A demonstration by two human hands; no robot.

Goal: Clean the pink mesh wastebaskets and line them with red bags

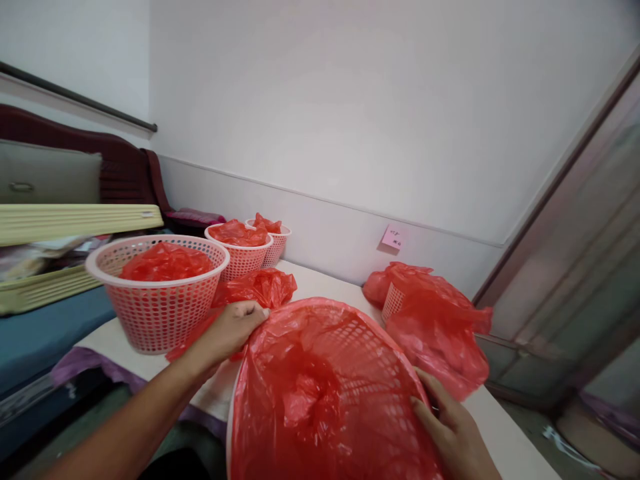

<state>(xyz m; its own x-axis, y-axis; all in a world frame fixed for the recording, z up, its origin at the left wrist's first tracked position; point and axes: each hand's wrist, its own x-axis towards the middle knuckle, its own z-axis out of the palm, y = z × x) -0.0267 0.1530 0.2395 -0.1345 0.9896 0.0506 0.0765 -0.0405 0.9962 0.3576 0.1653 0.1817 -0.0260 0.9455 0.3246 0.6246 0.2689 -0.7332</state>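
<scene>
A perforated plastic basket (pixel 229 433) is tilted toward me at the table's near side. A thin red plastic bag (pixel 305 373) lines it and is folded over its rim. My left hand (pixel 245 323) pinches the bag at the upper left of the rim. On the right side, my right hand (pixel 445 420) grips the rim and bag, thumb inside and fingers outside. Another red bag (pixel 260 287) lies crumpled on the table behind my left hand. To the right, a small pale basket (pixel 394 301) is mostly covered by loose red bags (pixel 435 320).
A large pink basket (pixel 160 313) with red plastic inside stands at the left. Two smaller baskets, a nearer one (pixel 245 260) and a farther one (pixel 276 250), stand by the wall. A pink note (pixel 391 237) is on the wall. The white table (pixel 320 285) has a purple cloth edge.
</scene>
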